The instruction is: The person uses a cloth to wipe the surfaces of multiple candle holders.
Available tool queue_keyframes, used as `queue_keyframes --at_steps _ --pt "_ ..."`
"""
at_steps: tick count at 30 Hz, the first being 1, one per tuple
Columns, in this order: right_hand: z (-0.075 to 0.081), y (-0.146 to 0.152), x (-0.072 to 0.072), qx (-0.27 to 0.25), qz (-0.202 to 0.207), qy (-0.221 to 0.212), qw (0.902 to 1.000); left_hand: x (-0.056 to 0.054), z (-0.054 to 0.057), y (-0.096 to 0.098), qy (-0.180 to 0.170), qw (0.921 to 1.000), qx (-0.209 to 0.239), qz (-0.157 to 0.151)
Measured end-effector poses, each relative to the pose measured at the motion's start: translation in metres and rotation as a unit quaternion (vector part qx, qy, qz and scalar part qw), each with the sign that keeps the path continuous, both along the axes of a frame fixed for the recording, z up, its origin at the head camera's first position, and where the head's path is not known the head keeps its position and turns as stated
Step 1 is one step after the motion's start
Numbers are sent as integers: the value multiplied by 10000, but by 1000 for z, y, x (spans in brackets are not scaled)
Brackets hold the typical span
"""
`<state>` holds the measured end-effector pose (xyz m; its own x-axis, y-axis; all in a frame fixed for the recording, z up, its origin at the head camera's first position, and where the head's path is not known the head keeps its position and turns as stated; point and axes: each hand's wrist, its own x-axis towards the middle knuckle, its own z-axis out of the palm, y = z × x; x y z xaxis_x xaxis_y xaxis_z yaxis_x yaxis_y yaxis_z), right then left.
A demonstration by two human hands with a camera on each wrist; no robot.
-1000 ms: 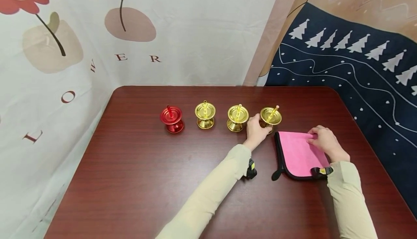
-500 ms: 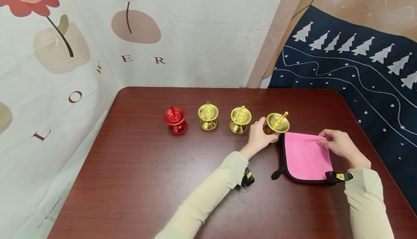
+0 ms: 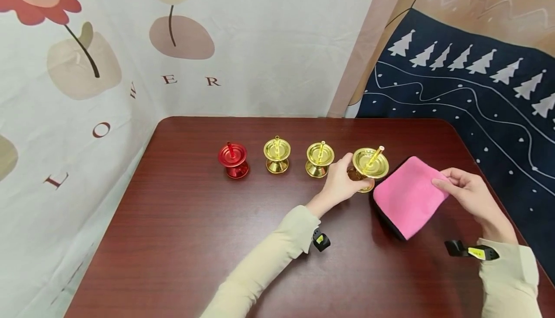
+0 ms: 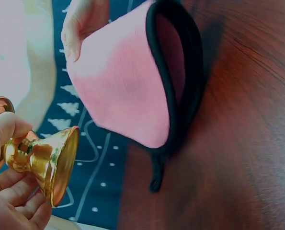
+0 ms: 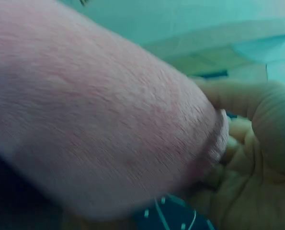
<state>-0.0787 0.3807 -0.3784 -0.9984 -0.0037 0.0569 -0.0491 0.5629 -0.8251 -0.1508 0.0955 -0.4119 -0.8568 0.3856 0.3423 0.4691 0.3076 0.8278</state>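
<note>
My left hand (image 3: 340, 181) grips a gold candle holder (image 3: 370, 164) by its stem, fingers curled round it. In the left wrist view the holder's flared gold base (image 4: 56, 163) faces the cloth, off the table. My right hand (image 3: 472, 195) pinches a corner of a folded pink cloth (image 3: 409, 195) with black edging, thumb on top. The cloth is lifted and tilted just right of the candle holder. A black loop (image 4: 156, 175) hangs from its edge in the left wrist view. Close up in the right wrist view, the pink cloth (image 5: 108, 115) runs into the pinching fingers.
Left of my left hand stand two more gold candle holders (image 3: 277, 154) (image 3: 320, 158) and a red candle holder (image 3: 233, 160), in a row on the brown table (image 3: 195, 241). Printed cloth hangs behind the table (image 3: 269, 33), with a navy part (image 3: 455, 86) at the right.
The left hand has brought the gold candle holder off the row, rightward and nearer. The right hand has raised the pink cloth from the table and turned it.
</note>
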Motion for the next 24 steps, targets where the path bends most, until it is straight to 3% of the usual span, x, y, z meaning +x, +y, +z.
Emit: queue_keyframes --at_steps 6,10,14,16,18,21,24 --pt "19 -28 -1 -759 -1035 -78 9917 2 16 -16 161 9996 245 -29" --pt "28 -38 -2 -2111 -1259 -476 9682 3 26 -27 371 9988 321 -15" --pt "30 -44 -1 -3596 -506 -603 9298 5 33 -38 532 9982 269 51" --pt "31 -46 0 -4034 102 -683 9124 6 36 -44 662 9975 224 122" --pt "32 -49 0 -4215 619 -753 9016 6 39 -50 819 9963 172 199" --pt "39 -58 0 -4066 870 -756 9063 7 43 -58 1053 9940 190 246" --pt "51 -72 0 -3566 537 -561 9310 8 46 -63 1267 9915 151 236"
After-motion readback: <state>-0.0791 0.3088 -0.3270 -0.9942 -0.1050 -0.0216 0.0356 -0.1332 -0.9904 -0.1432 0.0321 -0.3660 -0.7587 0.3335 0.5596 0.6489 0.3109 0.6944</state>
